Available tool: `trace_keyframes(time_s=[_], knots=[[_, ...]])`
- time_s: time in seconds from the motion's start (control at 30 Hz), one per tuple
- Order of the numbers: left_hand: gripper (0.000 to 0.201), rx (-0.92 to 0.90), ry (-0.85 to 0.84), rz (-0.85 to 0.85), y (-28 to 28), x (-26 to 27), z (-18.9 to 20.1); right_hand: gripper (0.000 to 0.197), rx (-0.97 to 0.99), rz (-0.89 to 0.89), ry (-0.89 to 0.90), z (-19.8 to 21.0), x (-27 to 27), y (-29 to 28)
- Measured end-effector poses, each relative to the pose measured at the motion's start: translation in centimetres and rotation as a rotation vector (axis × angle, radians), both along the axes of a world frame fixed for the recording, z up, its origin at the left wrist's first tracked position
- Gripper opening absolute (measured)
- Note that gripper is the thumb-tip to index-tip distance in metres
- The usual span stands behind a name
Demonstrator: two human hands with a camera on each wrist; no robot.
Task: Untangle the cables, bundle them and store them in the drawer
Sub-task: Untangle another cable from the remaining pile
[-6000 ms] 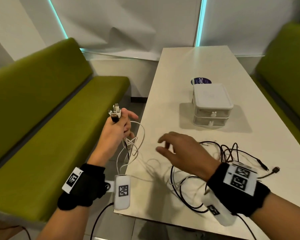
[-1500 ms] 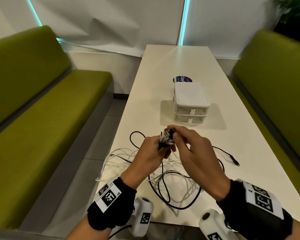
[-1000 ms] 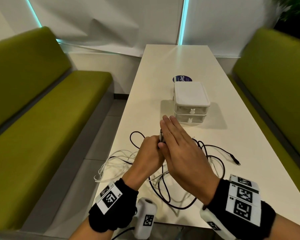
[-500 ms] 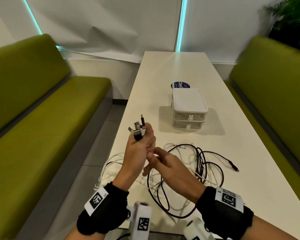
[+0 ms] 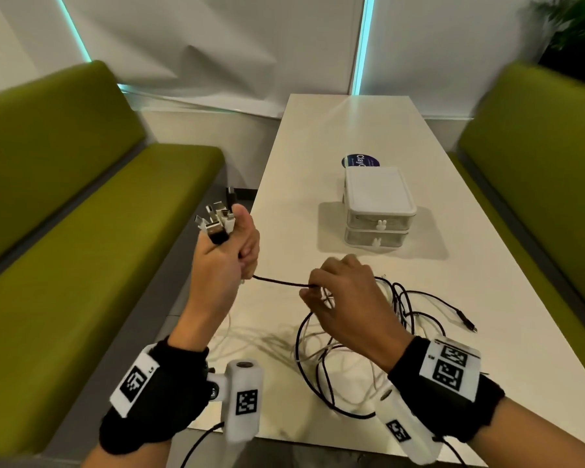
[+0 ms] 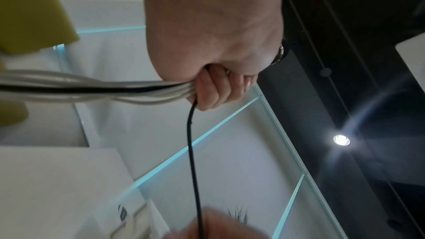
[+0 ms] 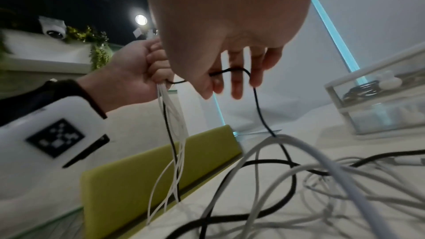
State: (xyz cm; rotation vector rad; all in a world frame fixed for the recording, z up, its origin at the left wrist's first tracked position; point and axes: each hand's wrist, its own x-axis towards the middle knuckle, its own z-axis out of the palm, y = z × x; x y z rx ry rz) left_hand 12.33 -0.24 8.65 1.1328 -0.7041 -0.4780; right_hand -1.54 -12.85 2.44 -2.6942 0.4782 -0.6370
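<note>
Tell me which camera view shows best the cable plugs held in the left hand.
The head view: the plugs stick up out of the left hand. The left wrist view shows only the cables leaving the fist; in the right wrist view the plugs are hidden.

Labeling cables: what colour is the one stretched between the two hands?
Black cable; clearest in the head view.
</note>
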Motion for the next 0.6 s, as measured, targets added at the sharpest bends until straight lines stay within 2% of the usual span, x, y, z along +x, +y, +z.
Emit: trace_keyframes(time_s=[0.1,0.17,0.23,0.3,0.33,0.37,0.43,0.5,0.53,0.6], knots=[[0.051,-0.041,-0.002,0.107,0.6,0.4,0.7,0.017,-0.018,-0.161,-0.027,0.0,-0.7,-1.4],[0.046,-0.052,-0.049,0.162,0.7,0.8,0.9,0.023,0.058,-0.157,0.002,0.6,-1.0,-2.2],[0.046,0.018,-0.155,0.224,0.4,1.1,0.3,0.031,0.288,-0.103,0.020,1.4,-1.1,-2.6],[0.049,0.177,-0.384,0.303,-0.1,1.2,-1.2,0.034,0.549,-0.071,-0.042,2.5,-1.1,-2.7],[0.041,0.235,-0.500,0.318,-0.4,1.2,-1.9,0.035,0.626,-0.064,-0.076,3.0,-1.1,-2.6],[0.030,0.265,-0.586,0.302,-0.6,0.8,-2.4,0.035,0.646,-0.051,-0.095,3.3,-1.1,-2.6],[0.021,0.302,-0.698,0.201,-1.0,-0.4,-3.2,0.032,0.524,-0.024,-0.076,3.6,-1.0,-2.4],[0.024,0.391,-0.787,0.079,-1.7,-1.8,-3.6,0.032,0.379,-0.003,-0.005,3.6,-0.8,-2.1],[0.030,0.448,-0.829,0.038,-2.0,-2.4,-3.9,0.029,0.351,0.007,0.009,3.6,-0.7,-2.1],[0.028,0.577,-0.866,0.005,-2.3,-3.0,-4.0,0.022,0.358,0.003,0.010,3.6,-0.8,-2.3]])
